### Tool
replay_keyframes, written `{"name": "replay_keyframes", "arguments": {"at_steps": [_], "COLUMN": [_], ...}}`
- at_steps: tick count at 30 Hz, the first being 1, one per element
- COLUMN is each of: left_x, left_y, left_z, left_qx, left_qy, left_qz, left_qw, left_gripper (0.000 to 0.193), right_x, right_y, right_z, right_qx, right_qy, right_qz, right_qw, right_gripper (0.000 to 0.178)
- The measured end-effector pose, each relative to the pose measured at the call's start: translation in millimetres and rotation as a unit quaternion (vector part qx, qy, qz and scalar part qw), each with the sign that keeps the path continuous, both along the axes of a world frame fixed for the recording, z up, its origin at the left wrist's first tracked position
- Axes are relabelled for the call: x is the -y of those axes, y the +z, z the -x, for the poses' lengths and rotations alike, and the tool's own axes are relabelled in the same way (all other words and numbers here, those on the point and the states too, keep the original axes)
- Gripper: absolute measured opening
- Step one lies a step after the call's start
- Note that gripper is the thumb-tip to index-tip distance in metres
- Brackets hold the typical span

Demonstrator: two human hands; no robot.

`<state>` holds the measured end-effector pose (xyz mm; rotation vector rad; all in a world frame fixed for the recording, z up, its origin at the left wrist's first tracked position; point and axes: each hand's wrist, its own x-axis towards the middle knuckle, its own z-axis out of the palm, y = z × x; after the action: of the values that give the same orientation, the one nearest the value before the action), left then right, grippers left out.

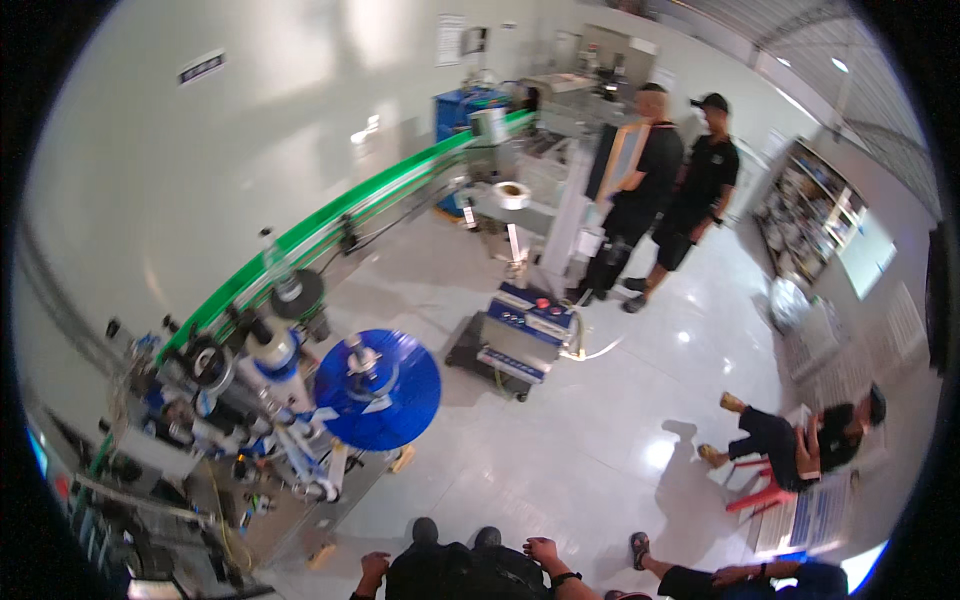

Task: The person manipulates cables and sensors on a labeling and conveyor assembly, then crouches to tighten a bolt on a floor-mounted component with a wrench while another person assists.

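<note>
My left hand (375, 563) is low in the view, left of my dark-clothed body, with its fingers loosely curled and nothing seen in it. On the other side, my right hand (541, 548) also hangs free, fingers slightly bent, a dark band at its wrist. Neither hand touches anything that I can make out. The nearest equipment is a machine with a large blue disc (405, 410), ahead and left of my left hand. Beside the disc stand white and blue machine parts (275, 350). My dark shoes (487, 537) show between my hands.
A green-edged conveyor (350, 192) runs along the left wall. A blue and grey wheeled machine (522, 335) stands mid-floor, a white roll (511, 195) behind it. Two people stand beyond; another sits on a red stool (762, 490) at right. A seated person's legs (690, 582) are near my right.
</note>
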<state>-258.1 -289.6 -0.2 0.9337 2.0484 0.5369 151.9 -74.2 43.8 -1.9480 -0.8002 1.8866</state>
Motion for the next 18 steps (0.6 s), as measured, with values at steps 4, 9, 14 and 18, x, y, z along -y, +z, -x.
{"name": "replay_keyframes", "arguments": {"at_steps": [4, 9, 14, 18], "left_x": [-5, -31, -31, -34], "left_y": [55, 55, 22, 4], "left_z": [-20, -12, -8, -30], "left_qx": [0.108, 0.101, -0.01, -0.113], "left_qy": [0.076, 0.072, -0.051, -0.028], "left_qz": [0.045, 0.099, 0.031, -0.018], "left_qw": [0.99, 0.987, 0.998, 0.993], "left_gripper": [0.024, 0.033, 0.03, 0.029], "right_x": [5, 15, 19, 16], "right_y": [-4, -14, -9, -5], "right_z": [-10, -18, -17, -16], "right_qx": [0.005, 0.045, 0.059, 0.066], "right_qy": [-0.038, -0.043, -0.023, -0.011], "right_qz": [0.0, -0.017, -0.019, -0.025], "right_qw": [0.999, 0.998, 0.998, 0.997], "right_gripper": [0.024, 0.027, 0.03, 0.029]}}
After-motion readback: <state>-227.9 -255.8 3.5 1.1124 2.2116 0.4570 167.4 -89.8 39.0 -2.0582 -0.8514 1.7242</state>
